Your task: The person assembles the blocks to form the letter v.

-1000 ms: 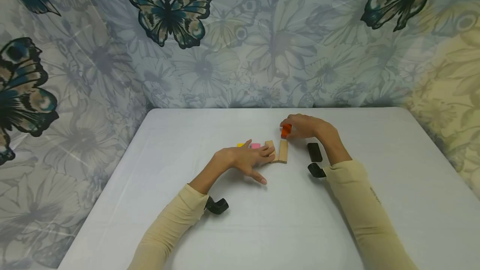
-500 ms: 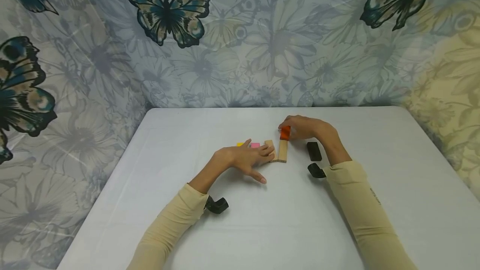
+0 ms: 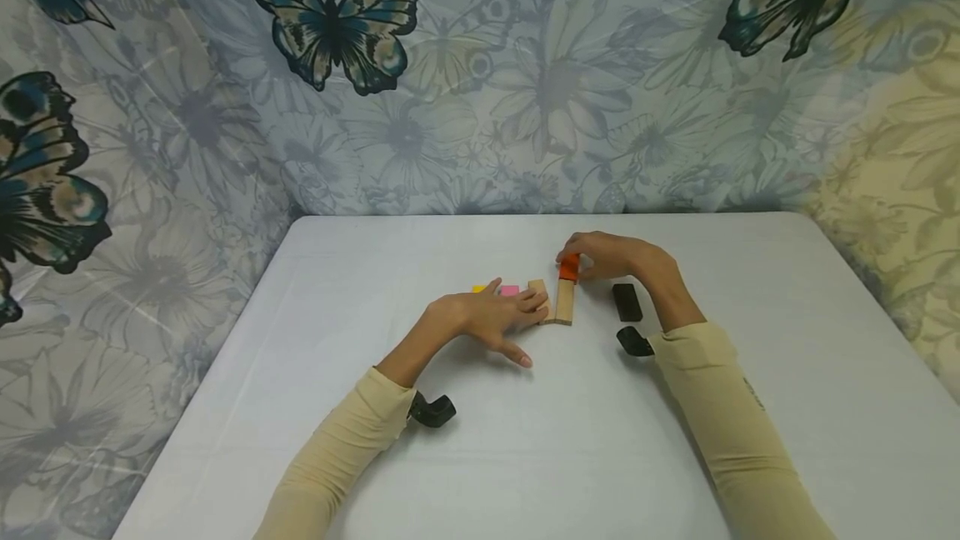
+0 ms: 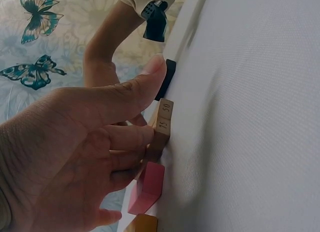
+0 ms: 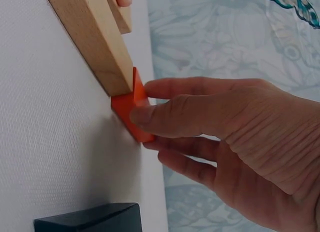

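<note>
My right hand (image 3: 611,255) pinches an orange block (image 3: 569,267) between thumb and fingers on the table. The block's near end meets the far end of a plain wooden block (image 3: 565,301), as the right wrist view shows. Beside that lies a second wooden block (image 3: 536,285), partly under my left hand (image 3: 498,319). The left fingers stretch forward and touch this second block, with the thumb held apart. In the left wrist view the wooden blocks' near ends (image 4: 164,123) bear the printed numbers 15 and 50.
Left of the wooden blocks stand a pink block (image 3: 510,291) and a yellow block (image 3: 478,288), partly behind the left hand. A black block (image 3: 627,302) lies near the right wrist. The white table (image 3: 480,473) backs onto a butterfly-patterned wall covering (image 3: 555,90).
My right hand has brought the orange block slightly nearer, closing the small gap to the end of the wooden block. The left hand has stayed in place.
</note>
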Demonstrator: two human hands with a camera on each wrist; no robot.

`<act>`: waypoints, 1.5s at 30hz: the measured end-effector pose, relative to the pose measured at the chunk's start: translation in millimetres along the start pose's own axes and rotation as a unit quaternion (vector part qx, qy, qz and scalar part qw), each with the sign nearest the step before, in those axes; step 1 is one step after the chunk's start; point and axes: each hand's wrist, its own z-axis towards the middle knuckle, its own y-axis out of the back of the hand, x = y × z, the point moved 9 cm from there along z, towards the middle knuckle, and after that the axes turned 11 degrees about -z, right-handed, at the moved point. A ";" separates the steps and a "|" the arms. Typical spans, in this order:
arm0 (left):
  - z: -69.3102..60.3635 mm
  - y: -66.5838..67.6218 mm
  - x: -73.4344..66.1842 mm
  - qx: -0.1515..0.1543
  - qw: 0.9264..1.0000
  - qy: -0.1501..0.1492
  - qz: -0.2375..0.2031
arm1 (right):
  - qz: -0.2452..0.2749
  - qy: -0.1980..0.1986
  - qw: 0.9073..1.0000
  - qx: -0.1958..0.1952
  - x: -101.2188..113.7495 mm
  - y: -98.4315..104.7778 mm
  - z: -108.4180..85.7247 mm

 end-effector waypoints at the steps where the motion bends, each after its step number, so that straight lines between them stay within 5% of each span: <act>1: -0.2 0.2 0.1 0.000 1.000 0.001 0.000 | 0.002 0.002 1.000 0.000 0.4 0.2 0.5; 45: -0.9 0.5 0.8 0.000 1.000 0.005 0.011 | 0.008 0.030 0.999 0.011 9.1 -0.3 2.1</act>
